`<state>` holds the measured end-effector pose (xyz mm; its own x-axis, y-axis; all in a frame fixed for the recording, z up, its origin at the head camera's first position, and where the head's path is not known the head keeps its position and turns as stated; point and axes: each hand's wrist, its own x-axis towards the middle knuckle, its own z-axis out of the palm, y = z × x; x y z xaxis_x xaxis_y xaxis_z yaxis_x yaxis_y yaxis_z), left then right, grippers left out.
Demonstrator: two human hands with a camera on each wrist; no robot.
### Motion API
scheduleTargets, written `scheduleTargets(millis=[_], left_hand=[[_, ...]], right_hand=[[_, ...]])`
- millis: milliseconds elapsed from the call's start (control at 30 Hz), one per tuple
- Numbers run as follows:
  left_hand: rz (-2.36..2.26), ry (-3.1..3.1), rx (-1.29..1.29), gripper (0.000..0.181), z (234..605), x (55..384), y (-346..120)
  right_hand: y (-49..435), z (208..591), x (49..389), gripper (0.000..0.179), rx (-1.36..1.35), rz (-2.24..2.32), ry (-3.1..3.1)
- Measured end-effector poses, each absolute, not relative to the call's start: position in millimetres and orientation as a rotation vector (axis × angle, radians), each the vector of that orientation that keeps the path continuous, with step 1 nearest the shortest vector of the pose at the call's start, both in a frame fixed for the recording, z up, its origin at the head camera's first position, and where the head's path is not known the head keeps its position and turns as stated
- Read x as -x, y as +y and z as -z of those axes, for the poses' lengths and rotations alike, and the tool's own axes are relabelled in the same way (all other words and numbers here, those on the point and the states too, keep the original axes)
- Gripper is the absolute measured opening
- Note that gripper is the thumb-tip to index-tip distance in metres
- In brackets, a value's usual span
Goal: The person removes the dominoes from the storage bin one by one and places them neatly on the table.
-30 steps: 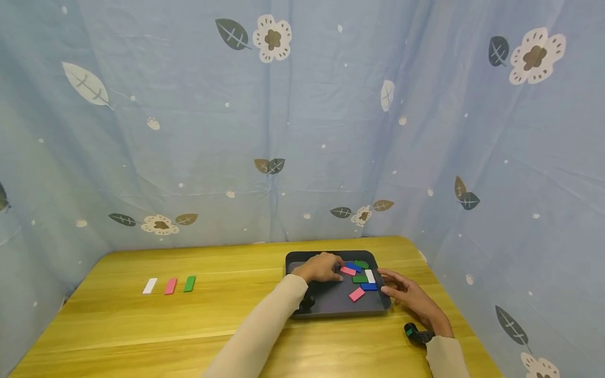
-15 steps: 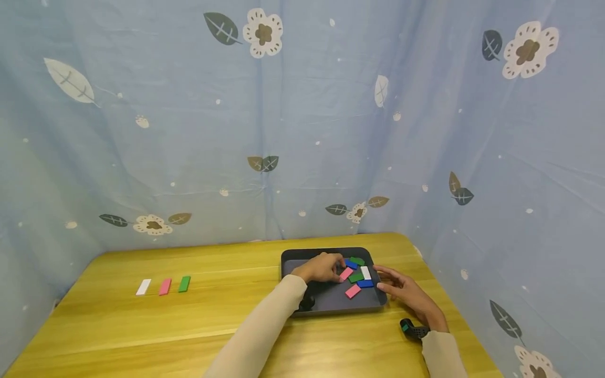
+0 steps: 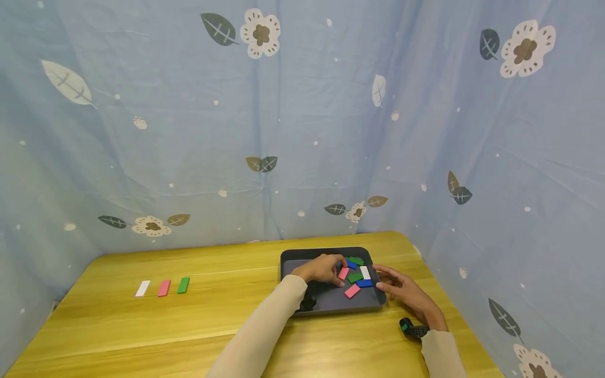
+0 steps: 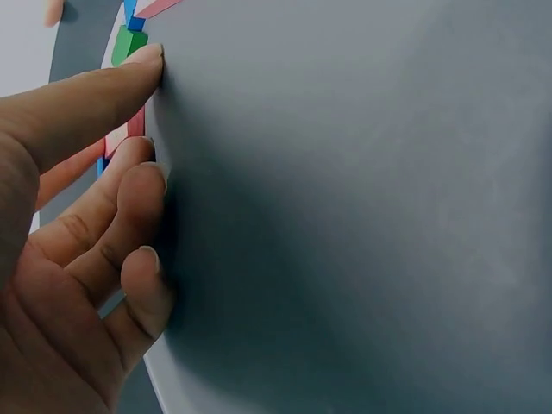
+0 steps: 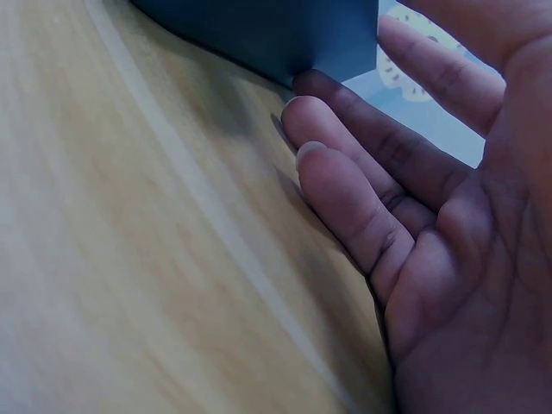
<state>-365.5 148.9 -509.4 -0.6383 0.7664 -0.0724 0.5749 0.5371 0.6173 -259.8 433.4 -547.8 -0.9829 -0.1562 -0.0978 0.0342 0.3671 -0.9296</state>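
Observation:
My left hand [image 3: 323,268] reaches into a dark grey tray [image 3: 331,310], thumb and index fingertip at opposite ends of a pink block [image 3: 343,273], a thin flat rectangle. In the left wrist view, this pink block [image 4: 128,134] shows between the thumb and the fingers; the other fingers curl over the tray floor. Around it lie a blue block [image 3: 351,265], green blocks [image 3: 355,277] [image 3: 356,260], a white block [image 3: 365,272], another blue block [image 3: 364,283] and a second pink block [image 3: 352,291]. My right hand [image 3: 408,291] rests by the tray's right wall, fingers loosely bent, fingertips at the rim.
On the wooden table [image 3: 189,336], left of the tray, a white block [image 3: 143,288], a pink block [image 3: 164,287] and a green block [image 3: 183,285] lie in a spaced row. A blue flowered curtain [image 3: 302,121] hangs behind the table and along its right side.
The pink block at my left fingertips has turned from lying crosswise to pointing toward and away from me. The right hand stays at the tray's edge. The head view has shifted slightly.

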Motion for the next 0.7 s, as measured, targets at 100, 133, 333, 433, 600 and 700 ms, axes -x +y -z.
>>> scheduleTargets(millis=[100,133,333,433,600,700], left_hand=[[-0.818,2.432,-1.083,0.048,508.8,363.0,147.4],[-0.826,2.43,-1.078,0.046,508.7,362.2,146.8],[-0.875,2.412,-1.04,0.046,508.6,361.2,144.2],[-0.879,2.405,-1.027,0.049,508.1,362.2,143.3],[-0.88,2.399,-1.02,0.047,506.2,363.1,141.8],[-0.88,2.393,-1.017,0.045,505.5,363.6,141.0]], right_hand=[[434.4,550.2,258.9,0.057,0.122,1.664,2.456],[434.7,551.1,258.7,0.057,0.129,1.662,2.459],[435.7,553.1,258.4,0.06,0.165,1.657,2.472],[436.1,552.6,258.9,0.06,0.174,1.651,2.477],[436.4,551.8,259.7,0.059,0.179,1.651,2.485],[436.3,551.8,260.3,0.058,0.18,1.654,2.483]])
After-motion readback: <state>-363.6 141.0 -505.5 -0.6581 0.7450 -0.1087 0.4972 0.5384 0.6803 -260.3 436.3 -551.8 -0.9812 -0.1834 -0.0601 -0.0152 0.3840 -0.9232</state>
